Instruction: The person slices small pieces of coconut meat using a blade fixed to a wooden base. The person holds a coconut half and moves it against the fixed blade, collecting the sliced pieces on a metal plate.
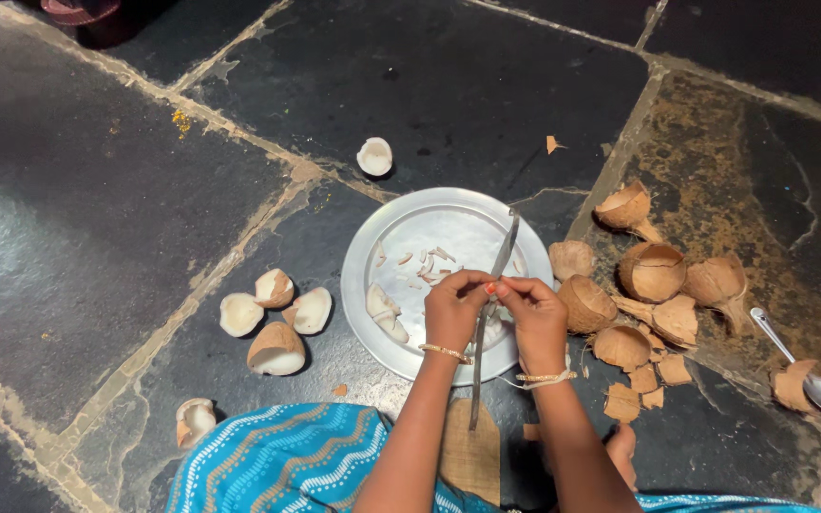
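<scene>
My left hand (453, 306) and my right hand (536, 309) are close together over the round metal plate (372, 237). Both pinch a small bit of coconut against the tall blade (494, 285) that stands up from a wooden board (472, 456). White slices (429, 261) lie on the plate. Coconut pieces (277, 318) sit on the dark stone floor (97, 190) beside my left arm. Empty brown shells (653, 271) and a spoon (805, 366) lie past my right hand.

On the dark stone floor (116, 190) lie four white coconut pieces (276, 318) left of the plate, one white piece (374, 156) above it, a heap of brown empty shells (653, 285) on the right, and a metal spoon (803, 366) beside them.
</scene>
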